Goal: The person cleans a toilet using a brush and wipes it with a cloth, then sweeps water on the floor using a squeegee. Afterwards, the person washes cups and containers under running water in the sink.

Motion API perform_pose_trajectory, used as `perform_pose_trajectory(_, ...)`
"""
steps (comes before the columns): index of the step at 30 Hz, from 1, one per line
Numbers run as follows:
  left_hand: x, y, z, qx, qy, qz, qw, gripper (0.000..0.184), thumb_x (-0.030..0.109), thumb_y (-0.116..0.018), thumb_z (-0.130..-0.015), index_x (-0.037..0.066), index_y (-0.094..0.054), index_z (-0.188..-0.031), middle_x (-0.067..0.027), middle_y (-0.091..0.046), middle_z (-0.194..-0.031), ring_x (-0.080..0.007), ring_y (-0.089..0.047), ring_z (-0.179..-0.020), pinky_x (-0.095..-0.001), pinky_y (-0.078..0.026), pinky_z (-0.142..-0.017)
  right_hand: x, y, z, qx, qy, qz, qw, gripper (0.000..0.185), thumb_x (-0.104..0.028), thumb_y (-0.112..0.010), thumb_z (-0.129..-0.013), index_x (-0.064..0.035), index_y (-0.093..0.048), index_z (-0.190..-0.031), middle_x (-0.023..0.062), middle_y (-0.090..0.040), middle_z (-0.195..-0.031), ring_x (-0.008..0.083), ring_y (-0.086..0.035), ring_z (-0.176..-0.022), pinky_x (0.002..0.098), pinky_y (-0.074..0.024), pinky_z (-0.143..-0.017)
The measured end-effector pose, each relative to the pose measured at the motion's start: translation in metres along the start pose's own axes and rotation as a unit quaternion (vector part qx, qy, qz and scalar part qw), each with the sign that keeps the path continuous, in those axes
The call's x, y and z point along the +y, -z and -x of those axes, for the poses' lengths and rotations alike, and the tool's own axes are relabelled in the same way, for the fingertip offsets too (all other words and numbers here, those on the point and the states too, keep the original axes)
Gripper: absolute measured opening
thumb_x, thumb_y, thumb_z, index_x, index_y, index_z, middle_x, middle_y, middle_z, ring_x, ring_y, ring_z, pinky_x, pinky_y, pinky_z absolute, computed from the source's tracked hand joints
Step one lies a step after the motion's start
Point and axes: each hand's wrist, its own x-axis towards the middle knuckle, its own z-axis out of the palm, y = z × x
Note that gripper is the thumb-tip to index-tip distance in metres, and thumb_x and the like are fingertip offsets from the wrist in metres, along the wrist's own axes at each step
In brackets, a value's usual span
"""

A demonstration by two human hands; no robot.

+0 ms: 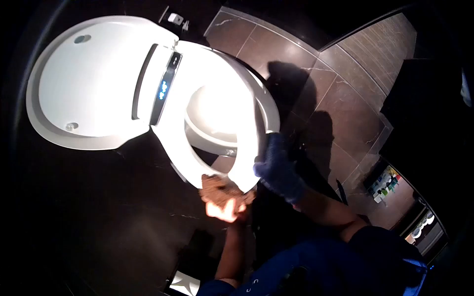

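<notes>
A white toilet seat ring [247, 158] appears partly raised over the bowl [217, 113], with a gap between them. My left hand [227, 208], its skin washed out by bright light, is closed on a brown cloth [217, 186] against the near edge of the ring. My right hand [280, 167], in a blue glove, is at the ring's right edge; its fingertips are partly hidden there, so its grip is unclear. The white lid [94, 79] stands open at the left, beside a dark control panel with blue lights [163, 90].
Brown floor tiles [345, 113] lie to the right, beside a wood-look surface [375, 49]. A white fitting [175, 19] sits behind the toilet. White paper [184, 283] is at the bottom. Colourful items [385, 186] and round white items [423, 224] show at the lower right.
</notes>
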Motion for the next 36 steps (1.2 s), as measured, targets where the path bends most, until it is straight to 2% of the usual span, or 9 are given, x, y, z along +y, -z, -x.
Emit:
perform_pose_trajectory(2,-0.018,0.023,-0.046,0.083,-0.026,-0.025,0.996,0.018,0.009,-0.058,-0.069,0.005,-0.053,-0.085,-0.011,-0.047,-0.093,-0.0224,-0.047,-0.08,-0.0336,-0.038,-0.071,-0.05,0.032,-0.052,-0.139,-0.405,-0.463,0.776,0.051,-0.013,-0.059,-0.067,0.0017,-0.034,-0.11,0.0241,-0.041,-0.103,0.0321,-0.046,-0.091,0.0401,-0.0385,-0.079)
perform_pose_trajectory(4,-0.045,0.042,-0.106,0.177,-0.051,-0.053,0.982,0.02,0.008,-0.058,-0.07,0.005,-0.053,-0.089,-0.012,-0.047,-0.095,-0.0233,-0.047,-0.083,-0.0347,-0.038,-0.073,-0.083,0.04,-0.1,-0.117,-0.079,-0.393,0.909,0.056,-0.015,-0.062,-0.064,-0.0033,-0.035,-0.113,0.017,-0.042,-0.103,0.0289,-0.039,-0.097,0.035,-0.0313,-0.086)
perform_pose_trajectory(8,-0.099,0.062,-0.246,0.318,-0.103,-0.11,0.936,0.026,0.006,-0.057,-0.072,0.003,-0.052,-0.097,-0.0141,-0.047,-0.1,-0.0252,-0.048,-0.09,-0.037,-0.039,-0.078,-0.151,0.011,-0.142,-0.133,-0.031,-0.609,0.782,0.06,-0.011,-0.06,-0.062,-0.0019,-0.033,-0.114,0.0175,-0.04,-0.108,0.0307,-0.048,-0.093,0.0374,-0.0392,-0.078)
perform_pose_trajectory(19,-0.179,-0.104,-0.397,-0.178,-0.217,-0.16,0.946,0.052,0.008,-0.062,-0.057,0.017,-0.048,-0.107,-0.0033,-0.053,-0.096,-0.0236,-0.05,-0.089,-0.0352,-0.04,-0.074,-0.025,-0.107,0.017,-0.269,-0.361,-0.395,0.801,0.037,-0.008,-0.05,-0.066,-0.0063,-0.047,-0.103,0.0113,-0.053,-0.094,0.0203,-0.054,-0.083,0.0321,-0.044,-0.073)
perform_pose_trajectory(29,-0.324,-0.074,-0.192,-0.523,-0.535,-0.393,0.535,0.026,0.02,-0.044,-0.075,0.012,-0.054,-0.096,-0.0042,-0.05,-0.094,-0.0214,-0.043,-0.095,-0.039,-0.036,-0.078,0.011,-0.152,0.118,-0.181,-0.471,-0.281,0.816,0.037,-0.011,-0.049,-0.067,-0.0089,-0.048,-0.103,0.0116,-0.056,-0.092,0.0267,-0.056,-0.082,0.0353,-0.0447,-0.07)
perform_pose_trajectory(31,-0.36,-0.05,-0.15,-0.619,-0.426,-0.377,0.541,0.024,0.019,-0.042,-0.076,0.008,-0.055,-0.093,-0.0073,-0.051,-0.094,-0.025,-0.046,-0.09,-0.0418,-0.038,-0.076,0.015,-0.142,0.124,-0.195,-0.494,-0.279,0.8,0.034,-0.009,-0.049,-0.066,-0.0074,-0.05,-0.1,0.0114,-0.056,-0.089,0.0251,-0.056,-0.08,0.0331,-0.0448,-0.069)
perform_pose_trajectory(33,-0.352,-0.066,-0.153,-0.227,-0.516,-0.392,0.727,0.027,0.016,-0.042,-0.076,0.005,-0.054,-0.098,-0.0107,-0.052,-0.092,-0.0278,-0.051,-0.078,-0.0436,-0.042,-0.068,0.022,-0.132,0.146,-0.222,-0.518,-0.271,0.78,0.031,-0.007,-0.049,-0.066,-0.0059,-0.051,-0.096,0.0111,-0.057,-0.085,0.0235,-0.056,-0.079,0.0309,-0.045,-0.068)
perform_pose_trajectory(35,-0.3,-0.095,-0.201,-0.424,-0.655,-0.566,0.268,0.035,0.014,-0.037,-0.078,-0.001,-0.041,-0.109,-0.0149,-0.046,-0.11,-0.0325,-0.049,-0.096,-0.0462,-0.046,-0.074,0.031,-0.131,0.175,-0.264,-0.529,-0.215,0.777,0.034,-0.013,-0.049,-0.068,-0.011,-0.049,-0.103,0.0104,-0.057,-0.092,0.0278,-0.056,-0.083,0.0368,-0.0448,-0.071)
perform_pose_trajectory(36,-0.272,-0.122,-0.229,-0.403,-0.557,-0.565,0.457,0.035,0.014,-0.039,-0.076,0.005,-0.043,-0.11,-0.0111,-0.047,-0.109,-0.028,-0.049,-0.095,-0.0437,-0.045,-0.073,0.037,-0.126,0.177,-0.273,-0.545,-0.222,0.761,0.033,-0.013,-0.048,-0.07,-0.0121,-0.049,-0.103,0.0109,-0.056,-0.094,0.0285,-0.055,-0.083,0.0373,-0.0445,-0.071)
